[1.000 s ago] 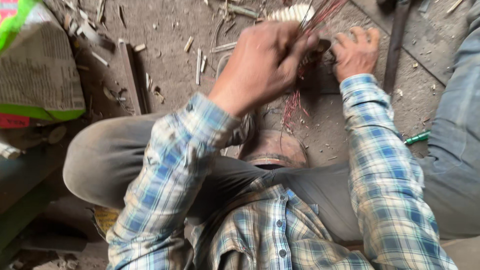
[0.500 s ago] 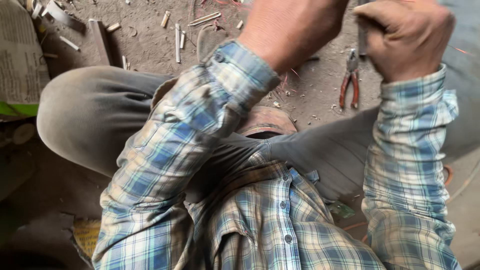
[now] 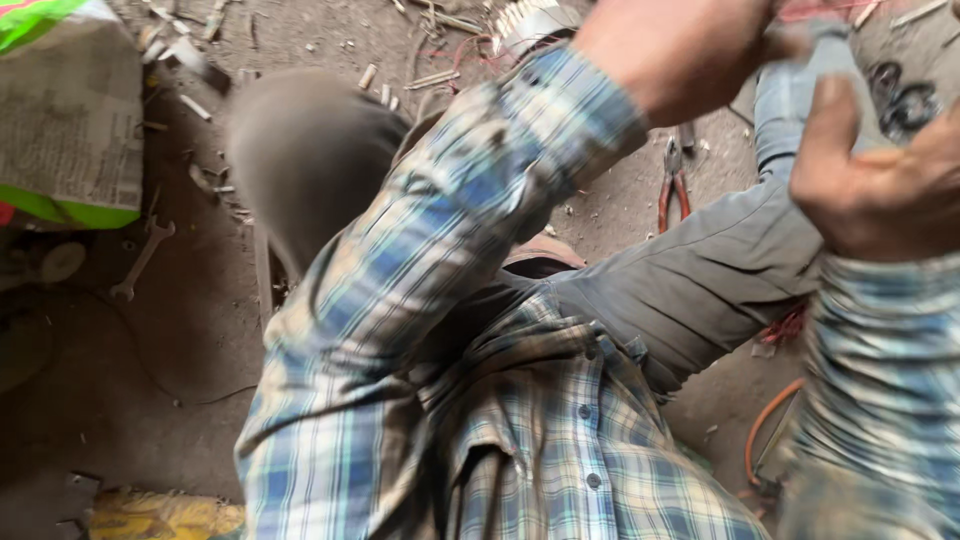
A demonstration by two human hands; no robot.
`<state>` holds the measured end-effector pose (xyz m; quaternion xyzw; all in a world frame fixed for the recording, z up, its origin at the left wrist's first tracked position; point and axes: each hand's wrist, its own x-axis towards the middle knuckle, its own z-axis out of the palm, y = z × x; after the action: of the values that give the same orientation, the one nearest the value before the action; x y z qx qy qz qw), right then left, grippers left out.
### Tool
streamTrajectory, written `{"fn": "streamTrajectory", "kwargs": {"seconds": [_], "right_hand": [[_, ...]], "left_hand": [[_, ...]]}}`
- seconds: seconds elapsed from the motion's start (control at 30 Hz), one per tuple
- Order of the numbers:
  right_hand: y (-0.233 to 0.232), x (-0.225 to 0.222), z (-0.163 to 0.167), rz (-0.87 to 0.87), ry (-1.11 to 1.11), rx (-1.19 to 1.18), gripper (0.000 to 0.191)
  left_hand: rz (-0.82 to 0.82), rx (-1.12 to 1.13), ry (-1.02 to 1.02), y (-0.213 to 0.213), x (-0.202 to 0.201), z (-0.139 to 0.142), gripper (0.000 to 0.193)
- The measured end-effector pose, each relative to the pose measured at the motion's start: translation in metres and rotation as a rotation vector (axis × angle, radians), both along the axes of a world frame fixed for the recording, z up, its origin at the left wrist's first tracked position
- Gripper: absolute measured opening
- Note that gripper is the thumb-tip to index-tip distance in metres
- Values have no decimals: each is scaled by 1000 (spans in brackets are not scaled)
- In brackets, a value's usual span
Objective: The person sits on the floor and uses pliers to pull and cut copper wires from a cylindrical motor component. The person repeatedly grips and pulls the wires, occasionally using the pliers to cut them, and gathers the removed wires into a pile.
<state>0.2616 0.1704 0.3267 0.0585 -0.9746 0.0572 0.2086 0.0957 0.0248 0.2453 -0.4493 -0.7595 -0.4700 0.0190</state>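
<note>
Head view: one camera only, looking down at a seated person in a plaid shirt, frame motion-blurred.
Left hand: raised at top centre, mostly cut off by the frame edge; cannot tell whether it grips anything.
Right hand: far right, fingers curled over, close to a grey blurred shape just beside it; contact unclear, so grip state cannot be told.
Pliers: red-handled, lying on the dirt floor between the two arms, just left of the grey trouser leg; untouched by either hand.
Spanner: on the floor at left, well apart from both hands.
Metal wound part: top centre on the floor, thin red wires trailing beside it.
Sack: far left, printed, green edge.
Orange cable: near right, by the leg.
Progress: judging by loose wire scraps and tools lying idle, the wire work looks mid-way; nothing visibly finished.
</note>
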Motion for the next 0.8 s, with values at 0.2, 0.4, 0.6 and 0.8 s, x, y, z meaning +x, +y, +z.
{"fn": "streamTrajectory", "kwargs": {"seconds": [0.2,0.4,0.6,0.8], "right_hand": [[-23,12,57,179,-62,687,109],[-60,65,83,266,-97,525,101],[-43,-12,53,358,-35,404,97],[15,-100,20,415,-80,259,94]], "left_hand": [[79,-84,191,15,32,30,21],[200,-404,-31,8,-1,28,15],[-6,-191,-140,25,-32,17,17],[-156,20,-171,50,-44,0,22]]}}
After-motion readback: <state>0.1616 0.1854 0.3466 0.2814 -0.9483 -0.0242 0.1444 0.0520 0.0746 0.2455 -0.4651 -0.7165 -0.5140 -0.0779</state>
